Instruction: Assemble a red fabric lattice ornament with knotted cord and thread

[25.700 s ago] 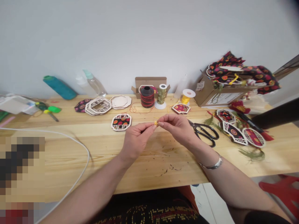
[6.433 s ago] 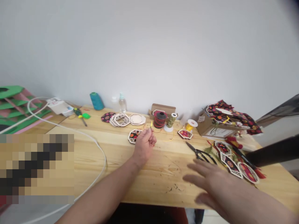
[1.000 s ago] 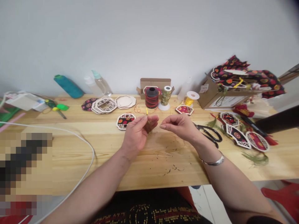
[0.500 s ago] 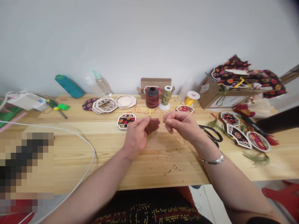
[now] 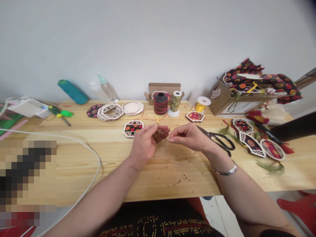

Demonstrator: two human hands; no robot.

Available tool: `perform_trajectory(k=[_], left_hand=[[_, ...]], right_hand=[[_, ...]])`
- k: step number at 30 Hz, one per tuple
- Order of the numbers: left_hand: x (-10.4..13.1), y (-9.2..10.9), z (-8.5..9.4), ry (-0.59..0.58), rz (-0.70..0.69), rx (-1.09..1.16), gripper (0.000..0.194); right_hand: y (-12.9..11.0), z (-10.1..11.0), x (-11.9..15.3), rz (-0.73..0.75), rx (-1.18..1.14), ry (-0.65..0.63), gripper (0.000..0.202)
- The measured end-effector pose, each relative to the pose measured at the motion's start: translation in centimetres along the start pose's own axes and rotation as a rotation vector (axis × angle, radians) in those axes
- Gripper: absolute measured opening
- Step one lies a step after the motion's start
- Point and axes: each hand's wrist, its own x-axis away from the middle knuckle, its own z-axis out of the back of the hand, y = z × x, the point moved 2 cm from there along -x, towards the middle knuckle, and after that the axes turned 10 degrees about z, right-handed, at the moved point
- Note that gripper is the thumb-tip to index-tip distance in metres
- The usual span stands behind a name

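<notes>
Occupying the surface (image 5: 111, 148): red-corded spool (image 5: 160, 106), gold spool (image 5: 176, 103) just right of it, yellow spool (image 5: 200, 106) farther right, lattice frames (image 5: 119, 112) to its left, scissors (image 5: 218, 135) nearer and to its right, partly behind the right hand (image 5: 189, 138). Upright before the red-corded spool: yellow cord (image 5: 157, 120), pinched at thumb and forefinger of the left hand (image 5: 146, 140). Hands apart from each other; right fingertips drawn together, any thread between them too fine to tell.

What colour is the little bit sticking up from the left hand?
Yellow. The little bit above the left hand shows best in the head view.
</notes>
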Motion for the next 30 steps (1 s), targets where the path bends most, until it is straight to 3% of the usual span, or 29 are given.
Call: perform_trajectory(k=[7, 14, 18, 21, 24, 27, 30], left_hand=[[-0.2, 0.2, -0.2, 0.038, 0.056, 0.168, 0.022], [-0.3, 0.3, -0.1, 0.045, 0.042, 0.17, 0.022], [0.0, 0.6, 0.1, -0.108, -0.005, 0.17, 0.019], [0.8, 1.0, 0.0, -0.363, -0.067, 0.093, 0.015], [1.4, 1.2, -0.3, -0.522, -0.092, -0.009, 0.018], [1.2, 1.3, -0.3, -0.446, -0.104, -0.026, 0.017], [0.4, 1.2, -0.1, -0.284, -0.052, 0.038, 0.018]], right_hand=[[1.0, 0.1, -0.2, -0.085, 0.164, -0.124, 0.027], [0.7, 0.2, -0.1, -0.1, 0.074, -0.138, 0.024], [0.7, 0.3, -0.2, -0.187, 0.142, -0.079, 0.023], [0.9, 0.4, -0.2, -0.249, 0.173, -0.002, 0.025], [1.0, 0.8, -0.3, -0.151, 0.146, 0.205, 0.027], [0.9, 1.4, -0.4, 0.01, 0.05, 0.486, 0.025], [0.8, 1.5, -0.6, 0.067, -0.076, 0.587, 0.023]])
